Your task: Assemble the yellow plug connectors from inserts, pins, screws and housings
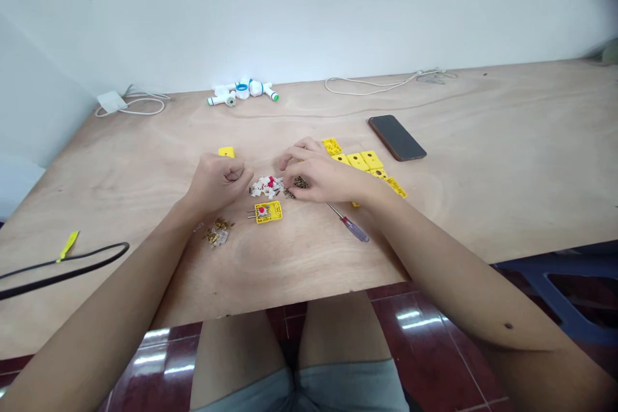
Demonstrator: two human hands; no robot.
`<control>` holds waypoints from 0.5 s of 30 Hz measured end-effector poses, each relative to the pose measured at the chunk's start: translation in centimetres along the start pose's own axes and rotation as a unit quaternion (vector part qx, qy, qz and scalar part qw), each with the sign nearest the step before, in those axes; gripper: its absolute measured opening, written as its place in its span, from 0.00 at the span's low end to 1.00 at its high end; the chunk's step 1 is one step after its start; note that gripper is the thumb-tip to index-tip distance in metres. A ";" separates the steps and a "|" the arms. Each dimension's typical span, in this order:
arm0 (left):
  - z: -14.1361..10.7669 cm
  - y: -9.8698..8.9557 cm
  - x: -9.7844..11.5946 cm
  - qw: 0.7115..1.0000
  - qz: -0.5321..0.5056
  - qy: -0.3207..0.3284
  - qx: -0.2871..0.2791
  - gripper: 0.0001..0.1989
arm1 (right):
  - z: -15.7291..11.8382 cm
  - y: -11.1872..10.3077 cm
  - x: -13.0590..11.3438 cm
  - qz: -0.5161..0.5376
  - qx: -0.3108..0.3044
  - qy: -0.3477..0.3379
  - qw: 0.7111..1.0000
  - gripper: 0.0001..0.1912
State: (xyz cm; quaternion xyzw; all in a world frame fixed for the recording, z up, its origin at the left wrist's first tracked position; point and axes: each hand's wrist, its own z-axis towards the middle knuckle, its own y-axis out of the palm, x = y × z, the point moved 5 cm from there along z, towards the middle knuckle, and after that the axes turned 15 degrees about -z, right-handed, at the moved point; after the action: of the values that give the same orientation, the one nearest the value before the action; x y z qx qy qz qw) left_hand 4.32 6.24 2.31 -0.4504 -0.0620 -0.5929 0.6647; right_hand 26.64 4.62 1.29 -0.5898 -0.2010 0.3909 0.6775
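My left hand (217, 181) is curled into a fist above the plywood table (120, 167), and its palm is hidden. My right hand (313, 175) is curved over a small heap of brass contacts (300, 183), its fingertips at the heap. Between my hands lie loose white plastic pieces (266, 187). Nearest my left hand is a yellow connector block (268, 211) with a red dot. A yellow plastic piece (226, 152) sits behind that hand. More brass parts (217, 232) lie below it.
Several yellow blocks (358, 161) lie beyond my right hand, beside a purple-handled screwdriver (355, 229). A black phone (396, 138), white pipe fittings (241, 90), a white charger (112, 102), and a black cable (67, 264) also lie on the table.
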 end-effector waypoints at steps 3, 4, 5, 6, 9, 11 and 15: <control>0.0 0.0 0.0 1.000 -0.003 -0.004 -0.003 0.24 | 0.0 0.0 0.0 0.006 0.002 -0.002 1.000 0.06; 0.0 0.0 0.0 1.000 -0.003 -0.006 -0.004 0.24 | 0.0 0.0 -0.1 0.006 0.002 -0.002 1.000 0.05; 0.0 0.0 0.1 1.000 -0.002 -0.006 -0.005 0.24 | 0.0 0.0 -0.1 0.006 0.001 -0.002 1.000 0.05; 0.0 0.0 0.1 1.000 -0.001 -0.006 -0.005 0.24 | 0.0 -0.1 -0.1 0.005 0.001 -0.002 1.000 0.05; -0.1 0.1 0.0 1.000 0.002 -0.010 -0.008 0.24 | 0.0 0.0 -0.1 0.003 -0.003 -0.002 1.000 0.06; -0.1 0.1 -0.1 1.000 0.005 -0.013 -0.010 0.24 | 0.0 0.0 0.0 0.005 -0.006 -0.001 1.000 0.06; -0.2 0.1 -0.3 1.000 0.007 -0.011 -0.007 0.24 | 0.0 0.1 0.1 0.007 -0.014 0.004 1.000 0.06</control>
State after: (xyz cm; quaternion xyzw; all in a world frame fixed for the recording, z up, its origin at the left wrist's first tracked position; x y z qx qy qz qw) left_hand 4.23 6.29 1.93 -0.4619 -0.0624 -0.5831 0.6654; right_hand 26.66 4.69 1.16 -0.6021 -0.1993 0.3904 0.6673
